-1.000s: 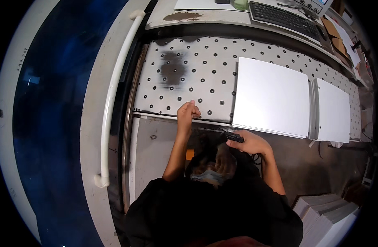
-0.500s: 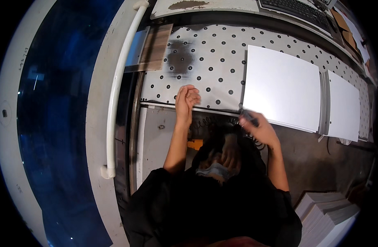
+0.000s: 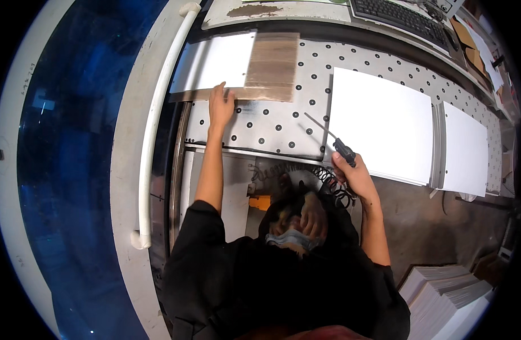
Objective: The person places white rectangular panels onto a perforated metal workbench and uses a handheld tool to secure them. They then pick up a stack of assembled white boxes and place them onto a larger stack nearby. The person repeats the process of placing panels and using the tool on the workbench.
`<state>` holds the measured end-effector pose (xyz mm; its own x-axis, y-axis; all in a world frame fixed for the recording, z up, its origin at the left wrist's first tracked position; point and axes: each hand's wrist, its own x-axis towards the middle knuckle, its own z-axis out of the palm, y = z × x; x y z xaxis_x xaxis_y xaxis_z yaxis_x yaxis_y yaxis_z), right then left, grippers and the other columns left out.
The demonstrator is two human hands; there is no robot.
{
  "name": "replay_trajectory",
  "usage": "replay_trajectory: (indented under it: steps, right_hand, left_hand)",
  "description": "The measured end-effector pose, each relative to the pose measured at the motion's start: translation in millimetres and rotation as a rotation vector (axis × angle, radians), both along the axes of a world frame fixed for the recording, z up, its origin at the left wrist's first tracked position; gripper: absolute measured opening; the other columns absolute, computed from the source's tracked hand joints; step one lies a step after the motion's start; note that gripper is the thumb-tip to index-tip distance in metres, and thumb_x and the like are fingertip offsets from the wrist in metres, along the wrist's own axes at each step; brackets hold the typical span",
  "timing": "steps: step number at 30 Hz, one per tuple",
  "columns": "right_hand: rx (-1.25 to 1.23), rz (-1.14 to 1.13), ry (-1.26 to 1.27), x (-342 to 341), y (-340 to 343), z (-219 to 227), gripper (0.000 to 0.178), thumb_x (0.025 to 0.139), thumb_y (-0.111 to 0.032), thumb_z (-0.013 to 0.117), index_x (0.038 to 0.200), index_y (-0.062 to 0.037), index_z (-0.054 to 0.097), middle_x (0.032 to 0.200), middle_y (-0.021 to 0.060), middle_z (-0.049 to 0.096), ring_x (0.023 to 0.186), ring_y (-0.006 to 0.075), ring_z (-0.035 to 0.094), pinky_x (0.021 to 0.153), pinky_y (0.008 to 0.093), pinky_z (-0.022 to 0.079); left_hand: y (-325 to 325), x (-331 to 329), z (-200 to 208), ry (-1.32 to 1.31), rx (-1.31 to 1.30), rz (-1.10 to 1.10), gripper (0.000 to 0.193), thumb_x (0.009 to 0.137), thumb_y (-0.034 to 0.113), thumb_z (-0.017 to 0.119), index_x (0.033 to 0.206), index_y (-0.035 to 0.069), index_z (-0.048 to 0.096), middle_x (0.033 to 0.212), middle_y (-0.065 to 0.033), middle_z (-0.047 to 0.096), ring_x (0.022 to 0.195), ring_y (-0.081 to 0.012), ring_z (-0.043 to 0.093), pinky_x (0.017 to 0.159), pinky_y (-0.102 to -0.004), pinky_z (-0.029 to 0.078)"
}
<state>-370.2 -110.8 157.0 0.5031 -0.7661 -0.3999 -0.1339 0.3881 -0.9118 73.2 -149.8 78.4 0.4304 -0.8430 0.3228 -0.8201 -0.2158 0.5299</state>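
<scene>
My left hand (image 3: 221, 107) reaches forward with its fingers stretched out, the tips at the near edge of a white sheet (image 3: 218, 59). That sheet lies on a brown, streaked flat board (image 3: 274, 65), at the left of a pale table dotted with black round spots. In my right hand (image 3: 354, 173), closed around its body, is a black air blow gun (image 3: 344, 151) with a long thin nozzle pointing up and left over the table. A coiled black hose (image 3: 331, 184) hangs just below the table edge, beside that hand.
A large stack of white sheets (image 3: 382, 124) lies on the dotted table (image 3: 272, 127), with a smaller stack (image 3: 464, 147) to its right. A white rail (image 3: 161, 124) runs along the machine at left. Behind are a keyboard (image 3: 399, 22) and more paper stacks (image 3: 442, 289) stand lower right.
The brown board, with the white sheet on it, has come out rightward over the table's dark smudge. My left hand has moved forward and left to the sheet; the blow gun's nozzle points further up.
</scene>
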Motion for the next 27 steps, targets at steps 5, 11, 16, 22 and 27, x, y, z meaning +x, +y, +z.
replay_trajectory:
  steps: [5, 11, 16, 22, 27]
  right_hand:
    - [-0.009, 0.031, 0.046, 3.3, 5.9, 8.2, 0.048, 0.1, -0.046, 0.063, 0.074, -0.0067, 0.055, 0.058, -0.0022, 0.048, 0.051, 0.008, 0.045, 0.048, 0.0261, 0.037]
    - [0.007, -0.017, 0.09, 13.0, 4.7, 8.2, 0.042, 0.101, -0.038, 0.064, 0.074, -0.0069, 0.054, 0.059, -0.004, 0.046, 0.05, 0.007, 0.042, 0.048, 0.0266, 0.034]
    - [-0.062, 0.173, 0.292, 59.6, -6.3, 15.0, 0.045, 0.099, -0.041, 0.064, 0.079, -0.0014, 0.06, 0.061, -0.0015, 0.05, 0.055, 0.0112, 0.048, 0.053, 0.0295, 0.039]
    - [-0.239, 0.36, 0.247, 131.7, -18.0, 7.7, 0.05, 0.098, -0.047, 0.062, 0.097, 0.0026, 0.066, 0.074, 0.0078, 0.061, 0.07, 0.0177, 0.054, 0.066, 0.034, 0.045]
    - [-0.727, 0.618, -0.558, 255.1, 28.3, 59.3, 0.027, 0.103, -0.029, 0.059, 0.094, -0.0045, 0.057, 0.072, 0.0027, 0.051, 0.067, 0.0163, 0.053, 0.06, 0.0339, 0.044]
  left_hand:
    - [-46.5, 22.5, -38.2, -0.269, 0.206, 0.037, 0.06, 0.101, 0.04, 0.052, 0.149, 0.004, 0.048, 0.155, -0.0286, 0.038, 0.146, -0.0441, 0.033, 0.119, -0.0556, 0.026]
    - [-34.5, -6.0, -59.6, -0.308, 0.049, -0.001, 0.055, 0.099, 0.041, 0.055, 0.141, 0.006, 0.057, 0.148, -0.028, 0.047, 0.139, -0.0443, 0.042, 0.114, -0.0594, 0.031]
    - [17.9, -62.1, -57.7, -0.304, -0.01, -0.068, 0.052, 0.096, 0.034, 0.063, 0.139, 0.005, 0.059, 0.146, -0.0292, 0.049, 0.137, -0.0471, 0.042, 0.112, -0.059, 0.034]
    - [152.2, -128.7, -27.6, 0.201, -0.121, -0.254, 0.026, 0.096, 0.024, 0.064, 0.111, 0.005, 0.071, 0.112, -0.0153, 0.07, 0.11, -0.0365, 0.064, 0.095, -0.0468, 0.047]
    - [257.9, -179.5, -26.4, 0.611, 0.267, -0.149, 0.024, 0.097, 0.027, 0.064, 0.097, 0.005, 0.073, 0.09, -0.0168, 0.071, 0.086, -0.0364, 0.069, 0.075, -0.0453, 0.053]
